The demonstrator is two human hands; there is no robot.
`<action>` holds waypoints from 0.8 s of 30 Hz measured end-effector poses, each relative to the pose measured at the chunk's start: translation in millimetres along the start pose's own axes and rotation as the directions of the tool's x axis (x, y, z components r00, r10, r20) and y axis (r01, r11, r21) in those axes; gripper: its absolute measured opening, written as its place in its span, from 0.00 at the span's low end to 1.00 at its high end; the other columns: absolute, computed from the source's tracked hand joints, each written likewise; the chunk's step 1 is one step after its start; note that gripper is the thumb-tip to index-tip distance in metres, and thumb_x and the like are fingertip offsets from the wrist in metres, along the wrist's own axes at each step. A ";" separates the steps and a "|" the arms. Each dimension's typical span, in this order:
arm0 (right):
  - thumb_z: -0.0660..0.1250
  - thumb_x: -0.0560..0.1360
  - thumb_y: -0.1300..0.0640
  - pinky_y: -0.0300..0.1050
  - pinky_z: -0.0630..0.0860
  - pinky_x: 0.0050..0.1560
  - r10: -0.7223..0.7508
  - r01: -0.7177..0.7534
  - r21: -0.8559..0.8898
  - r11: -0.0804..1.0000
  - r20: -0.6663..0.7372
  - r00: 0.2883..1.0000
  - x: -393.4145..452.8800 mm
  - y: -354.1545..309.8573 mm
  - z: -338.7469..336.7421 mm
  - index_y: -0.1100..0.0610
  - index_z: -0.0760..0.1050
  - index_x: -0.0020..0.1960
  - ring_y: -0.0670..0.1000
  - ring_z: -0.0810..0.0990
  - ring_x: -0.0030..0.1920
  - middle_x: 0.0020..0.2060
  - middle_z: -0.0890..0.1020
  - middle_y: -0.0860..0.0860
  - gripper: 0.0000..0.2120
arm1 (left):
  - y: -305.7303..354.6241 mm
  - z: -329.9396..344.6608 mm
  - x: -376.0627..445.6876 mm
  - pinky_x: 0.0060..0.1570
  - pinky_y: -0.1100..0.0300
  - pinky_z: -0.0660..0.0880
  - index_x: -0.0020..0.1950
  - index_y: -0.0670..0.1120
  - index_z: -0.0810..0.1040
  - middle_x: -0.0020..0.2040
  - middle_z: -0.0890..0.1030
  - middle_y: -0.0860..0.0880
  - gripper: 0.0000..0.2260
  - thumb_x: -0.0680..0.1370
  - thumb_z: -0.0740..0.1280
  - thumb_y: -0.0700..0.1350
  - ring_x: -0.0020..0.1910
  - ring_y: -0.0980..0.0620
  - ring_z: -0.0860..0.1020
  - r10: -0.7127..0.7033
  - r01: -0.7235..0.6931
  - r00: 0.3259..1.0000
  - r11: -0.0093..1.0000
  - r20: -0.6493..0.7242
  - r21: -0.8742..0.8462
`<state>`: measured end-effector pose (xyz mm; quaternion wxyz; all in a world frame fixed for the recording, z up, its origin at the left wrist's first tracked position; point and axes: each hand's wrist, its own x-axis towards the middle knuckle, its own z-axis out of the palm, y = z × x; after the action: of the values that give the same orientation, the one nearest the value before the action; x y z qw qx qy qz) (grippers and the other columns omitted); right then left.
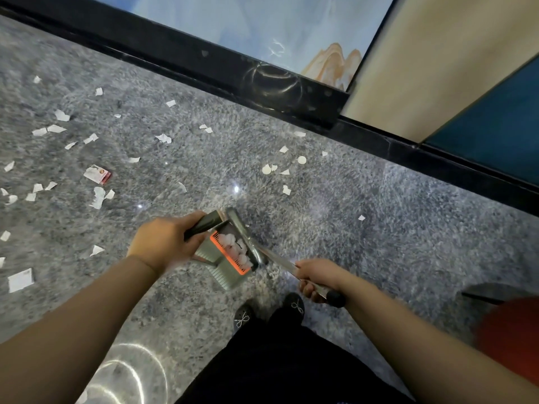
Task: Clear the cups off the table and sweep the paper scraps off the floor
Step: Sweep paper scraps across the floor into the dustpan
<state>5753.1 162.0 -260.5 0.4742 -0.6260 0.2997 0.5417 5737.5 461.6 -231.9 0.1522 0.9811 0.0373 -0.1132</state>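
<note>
My left hand [164,242] grips the dark handle of a grey dustpan [226,259] with an orange comb edge; white paper scraps lie inside it. My right hand [316,277] grips the metal handle of a broom [280,262], whose head rests against the dustpan's far side. Both hang above the polished grey stone floor [364,258]. Several white paper scraps [99,196] are strewn over the floor to the left and ahead, with a small red-and-white packet [97,174] among them. No cups are in view.
A black skirting band [262,83] runs diagonally along the wall ahead, under a pale blue panel, a beige panel and a dark blue one. My feet in black shoes [269,313] stand just below the dustpan. A blurred orange object [513,336] sits at the right edge.
</note>
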 end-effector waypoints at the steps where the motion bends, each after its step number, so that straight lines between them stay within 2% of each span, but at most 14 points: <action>1: 0.55 0.80 0.66 0.32 0.61 0.20 -0.010 0.010 0.021 1.000 -0.017 1.000 -1.8 2.4 0.6 0.64 0.63 0.72 0.44 0.65 0.18 0.29 0.66 0.53 0.20 | 0.9 -0.8 -0.7 0.35 0.59 0.70 0.64 0.64 0.75 0.42 0.83 0.49 0.18 0.75 0.69 0.56 0.41 0.44 0.81 -0.008 0.008 1.000 1.000 0.013 0.001; 3: 0.56 0.79 0.66 0.32 0.62 0.20 -0.033 0.034 0.017 0.999 -0.058 0.998 -2.5 4.6 0.4 0.62 0.66 0.70 0.44 0.65 0.19 0.29 0.67 0.54 0.19 | 5.3 -2.9 -0.3 0.36 0.59 0.70 0.65 0.64 0.73 0.44 0.83 0.50 0.18 0.76 0.67 0.57 0.43 0.45 0.81 -0.014 0.013 0.999 1.000 0.038 0.020; 7: 0.55 0.79 0.68 0.34 0.64 0.20 -0.098 0.080 -0.142 0.987 -0.122 0.988 0.8 2.0 -11.5 0.65 0.68 0.69 0.48 0.66 0.23 0.29 0.68 0.54 0.18 | 10.5 -6.7 1.2 0.41 0.57 0.73 0.67 0.64 0.72 0.51 0.83 0.51 0.19 0.76 0.65 0.59 0.49 0.45 0.81 -0.040 0.038 0.998 0.998 0.056 0.041; 10: 0.54 0.80 0.68 0.36 0.65 0.21 -0.067 0.022 -0.296 0.955 -0.140 0.988 12.2 -3.7 -24.5 0.65 0.72 0.60 0.49 0.67 0.24 0.29 0.69 0.55 0.12 | 6.3 -8.0 -2.1 0.38 0.58 0.72 0.66 0.64 0.73 0.47 0.84 0.49 0.18 0.76 0.66 0.59 0.46 0.44 0.81 -0.063 0.062 0.998 0.998 0.027 0.009; 12: 0.55 0.80 0.67 0.39 0.67 0.25 -0.060 -0.009 -0.425 0.905 -0.148 0.987 20.4 -6.6 -25.8 0.62 0.71 0.52 0.49 0.68 0.27 0.30 0.70 0.54 0.06 | 4.2 -10.2 -5.8 0.35 0.59 0.68 0.65 0.63 0.74 0.45 0.83 0.49 0.17 0.76 0.66 0.58 0.45 0.44 0.81 -0.080 0.080 0.997 0.997 0.002 0.014; 15: 0.59 0.78 0.63 0.34 0.69 0.30 -0.044 -0.048 -0.509 0.859 -0.168 0.985 22.5 -1.4 -16.6 0.60 0.70 0.46 0.45 0.71 0.30 0.32 0.72 0.50 0.03 | 3.4 -11.9 -8.8 0.33 0.59 0.65 0.64 0.61 0.75 0.44 0.82 0.48 0.16 0.77 0.65 0.59 0.43 0.44 0.80 -0.095 0.095 0.995 0.994 -0.010 0.050; 17: 0.58 0.78 0.63 0.37 0.70 0.30 -0.003 -0.048 -0.645 0.763 -0.078 0.997 24.9 9.5 -11.7 0.62 0.72 0.48 0.47 0.71 0.29 0.31 0.73 0.51 0.05 | 3.7 -11.3 -10.1 0.32 0.59 0.64 0.65 0.61 0.75 0.44 0.82 0.48 0.16 0.77 0.65 0.59 0.42 0.44 0.80 -0.101 0.102 0.995 0.993 -0.017 0.062; 18: 0.56 0.79 0.64 0.40 0.69 0.28 0.019 -0.045 -0.650 0.759 -0.046 0.999 22.2 14.8 -8.5 0.65 0.73 0.52 0.49 0.71 0.27 0.30 0.73 0.53 0.08 | 4.0 -10.8 -10.3 0.30 0.59 0.63 0.65 0.60 0.75 0.42 0.82 0.48 0.16 0.77 0.65 0.58 0.41 0.44 0.79 -0.103 0.104 0.995 0.993 -0.020 0.062; 21: 0.54 0.80 0.65 0.40 0.67 0.25 0.067 -0.041 -0.596 0.802 0.022 0.997 12.9 25.2 -4.1 0.69 0.70 0.64 0.50 0.69 0.25 0.29 0.72 0.55 0.15 | 7.3 -9.5 -8.8 0.29 0.60 0.62 0.64 0.60 0.75 0.39 0.82 0.48 0.16 0.77 0.65 0.58 0.38 0.44 0.78 -0.103 0.104 0.994 0.993 -0.022 0.061; 24: 0.54 0.80 0.65 0.36 0.64 0.23 0.088 -0.053 -0.484 0.873 0.051 0.995 1.9 27.1 -2.5 0.66 0.69 0.68 0.47 0.66 0.23 0.28 0.70 0.53 0.17 | 6.1 -8.1 -6.5 0.31 0.60 0.63 0.66 0.59 0.74 0.40 0.82 0.47 0.17 0.77 0.65 0.58 0.40 0.43 0.80 -0.106 0.107 0.994 0.993 -0.015 0.052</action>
<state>5730.5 149.9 -269.7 0.2936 -0.6934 0.1609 0.6381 5733.5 458.0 -221.1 0.1196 0.9821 0.0875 -0.1164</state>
